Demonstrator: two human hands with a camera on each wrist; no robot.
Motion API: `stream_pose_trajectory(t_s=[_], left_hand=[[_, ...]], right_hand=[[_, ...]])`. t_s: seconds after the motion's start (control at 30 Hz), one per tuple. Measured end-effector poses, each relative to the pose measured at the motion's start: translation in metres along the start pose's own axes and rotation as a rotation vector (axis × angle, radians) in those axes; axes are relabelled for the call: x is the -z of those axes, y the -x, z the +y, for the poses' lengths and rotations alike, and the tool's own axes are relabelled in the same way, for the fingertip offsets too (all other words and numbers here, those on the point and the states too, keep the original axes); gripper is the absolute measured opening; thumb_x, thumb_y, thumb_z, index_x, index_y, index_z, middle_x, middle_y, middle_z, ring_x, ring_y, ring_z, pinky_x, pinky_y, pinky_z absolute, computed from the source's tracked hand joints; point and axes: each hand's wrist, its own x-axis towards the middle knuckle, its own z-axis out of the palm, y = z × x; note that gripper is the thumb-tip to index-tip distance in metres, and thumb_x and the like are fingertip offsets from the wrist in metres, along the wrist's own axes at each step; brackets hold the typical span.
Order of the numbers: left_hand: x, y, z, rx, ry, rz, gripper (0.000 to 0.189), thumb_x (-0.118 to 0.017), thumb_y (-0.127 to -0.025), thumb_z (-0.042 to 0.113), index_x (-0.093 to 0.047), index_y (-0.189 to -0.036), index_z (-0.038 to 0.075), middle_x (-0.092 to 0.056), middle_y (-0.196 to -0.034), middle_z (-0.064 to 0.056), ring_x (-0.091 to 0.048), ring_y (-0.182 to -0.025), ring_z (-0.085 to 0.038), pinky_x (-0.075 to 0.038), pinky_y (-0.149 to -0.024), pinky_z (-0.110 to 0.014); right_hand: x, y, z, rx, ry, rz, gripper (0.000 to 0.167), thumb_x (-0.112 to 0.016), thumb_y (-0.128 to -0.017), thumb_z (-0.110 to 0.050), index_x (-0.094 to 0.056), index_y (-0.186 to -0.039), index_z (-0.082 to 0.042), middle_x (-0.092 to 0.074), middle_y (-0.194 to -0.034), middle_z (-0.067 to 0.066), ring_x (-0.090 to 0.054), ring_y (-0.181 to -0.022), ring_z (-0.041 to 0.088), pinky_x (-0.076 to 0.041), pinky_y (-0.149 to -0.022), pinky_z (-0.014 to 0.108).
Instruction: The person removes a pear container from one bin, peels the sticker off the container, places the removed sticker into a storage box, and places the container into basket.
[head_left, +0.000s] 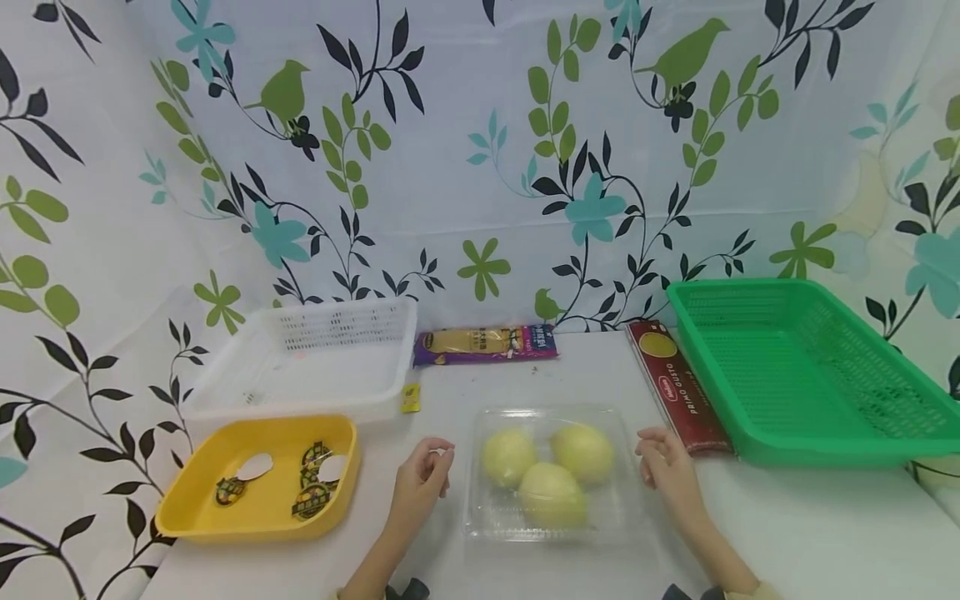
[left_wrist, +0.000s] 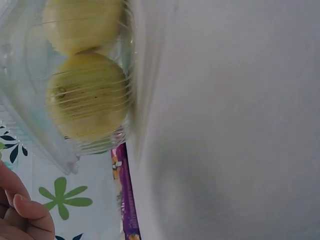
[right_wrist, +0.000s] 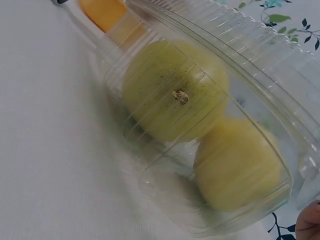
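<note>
A clear plastic clamshell box (head_left: 474, 500) sits on the white table with three round, pale yellow-green fruits (head_left: 552, 496) inside; its lid looks closed. Beside the box's left side is my left hand (head_left: 423, 475), fingers loosely curled, holding nothing. On the other side my right hand (head_left: 667, 468) is likewise loosely bent and empty, a small gap from the box. The left wrist view shows two fruits (left_wrist: 89, 97) through the ribbed plastic wall. Close up in the right wrist view, one fruit (right_wrist: 175, 92) has a dark brown spot in its middle.
A yellow tray (head_left: 251, 521) with several labelled tags stands at left, before a white basket (head_left: 386, 383). A purple packet (head_left: 486, 345) and small yellow sachet (head_left: 410, 397) lie behind. At right are a dark red packet (head_left: 678, 387) and a green basket (head_left: 795, 450).
</note>
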Motion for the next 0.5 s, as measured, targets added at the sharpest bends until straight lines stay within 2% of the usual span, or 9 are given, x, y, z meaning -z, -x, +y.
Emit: stream_pose_trajectory(t_s=[0.17,0.33,0.4,0.5], left_hand=[[0.007,0.0,-0.002,0.073,-0.021,0.018,0.012,-0.05,-0.091,0.007,-0.053,-0.095,-0.004,-0.045,-0.054,-0.003,-0.043,-0.046,-0.011,-0.035,-0.045,-0.02],[0.009,-0.003,-0.007,0.108,-0.007,0.011,0.017,-0.049,-0.092,0.009,-0.051,-0.099,-0.006,-0.046,-0.055,-0.003,-0.043,-0.047,-0.01,-0.035,-0.046,-0.02],[0.005,-0.002,-0.01,0.113,0.009,-0.005,0.018,-0.048,-0.092,0.009,-0.05,-0.1,-0.007,-0.046,-0.055,-0.003,-0.043,-0.047,-0.01,-0.036,-0.046,-0.02],[-0.001,0.0,-0.016,0.111,0.025,-0.041,0.019,-0.048,-0.092,0.008,-0.048,-0.103,-0.008,-0.047,-0.056,-0.005,-0.043,-0.047,-0.011,-0.037,-0.046,-0.02]], right_hand=[[-0.005,-0.003,0.009,-0.001,0.01,0.001,0.022,-0.043,-0.092,-0.006,-0.042,-0.111,0.005,-0.044,-0.068,0.006,-0.038,-0.05,0.008,-0.036,-0.047,0.021],[-0.008,-0.004,0.019,-0.057,0.153,0.01,0.029,-0.044,-0.094,-0.021,-0.043,-0.114,0.002,-0.055,-0.092,0.017,-0.045,-0.065,0.009,-0.038,-0.057,0.024],[-0.008,-0.001,0.02,-0.074,0.213,0.0,0.034,-0.042,-0.095,-0.027,-0.046,-0.113,0.001,-0.055,-0.091,0.017,-0.045,-0.069,0.011,-0.038,-0.06,0.026],[-0.008,0.002,0.02,-0.079,0.225,-0.022,0.036,-0.04,-0.096,-0.03,-0.05,-0.112,0.001,-0.052,-0.078,0.012,-0.043,-0.064,0.013,-0.037,-0.056,0.027]])
